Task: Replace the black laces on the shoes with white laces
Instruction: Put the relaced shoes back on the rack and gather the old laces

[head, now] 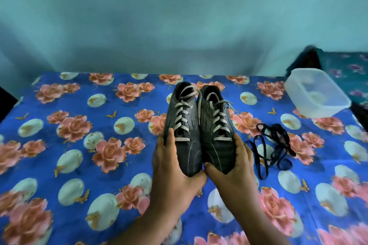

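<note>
Two dark grey shoes stand side by side, toes toward me, on the floral cloth. The left shoe [184, 125] and the right shoe [217, 129] both carry white laces [184, 117] through their eyelets. My left hand [171, 167] grips the toe of the left shoe, fingers curled round its outer side. My right hand [233, 167] grips the toe of the right shoe in the same way. The black laces [272, 147] lie in a loose tangle on the cloth just right of the shoes.
A blue cloth with pink roses [79, 155] covers the table. A clear plastic box [316, 94] stands at the back right corner. A teal wall rises behind the table, and a dark patterned surface [350, 73] lies beyond the right edge.
</note>
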The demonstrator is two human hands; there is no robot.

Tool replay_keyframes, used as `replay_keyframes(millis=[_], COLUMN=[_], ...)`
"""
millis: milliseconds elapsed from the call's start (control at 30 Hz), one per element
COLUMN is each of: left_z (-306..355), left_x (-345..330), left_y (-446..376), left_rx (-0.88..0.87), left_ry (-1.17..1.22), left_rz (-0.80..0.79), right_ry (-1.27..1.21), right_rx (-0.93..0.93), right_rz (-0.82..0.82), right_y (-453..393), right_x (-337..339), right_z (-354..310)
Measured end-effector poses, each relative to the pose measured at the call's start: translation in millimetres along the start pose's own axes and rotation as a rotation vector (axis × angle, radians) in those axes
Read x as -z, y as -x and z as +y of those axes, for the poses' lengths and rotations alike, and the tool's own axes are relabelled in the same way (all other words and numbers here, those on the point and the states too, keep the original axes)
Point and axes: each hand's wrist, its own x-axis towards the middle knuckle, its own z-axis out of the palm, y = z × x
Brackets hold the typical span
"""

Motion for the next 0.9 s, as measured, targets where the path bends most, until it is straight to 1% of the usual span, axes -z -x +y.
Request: replay_keyframes(millis=[133, 233, 300, 467, 600, 700, 800, 900], left_z=[39, 67, 74, 82, 74, 66, 47, 20], left_x=[24, 50, 62, 97, 133, 163, 196, 233], left_y=[-10, -13, -14, 1, 18, 43, 71, 104], left_rx=[0.080, 0.140, 0.147, 0.236, 0.326, 0.410, 0.487, 0.592], left_ry=[0.008, -0.006, -0.034, -0.039, -0.042, -0.024, 0.000, 0.019], left_rz=[-0.043, -0.055, -0.049, -0.039, 0.049, 0.125, 0.221, 0.358], right_ry=[-0.013, -0.003, 0.018, 0.048, 0.079, 0.106, 0.119, 0.165], right_rx=[-0.043, -0.083, -0.089, -0.121, -0.086, -0.013, 0.051, 0.133], right_rz=[-0.017, -0.059, -0.089, -0.183, -0.305, -0.413, -0.536, -0.675], right_y=[-6, -3, 1, 17, 31, 48, 72, 102], right_x=[16, 30, 34, 37, 20, -1, -33, -73], right_z=[-39, -75, -92, -125, -155, -174, -192, -215])
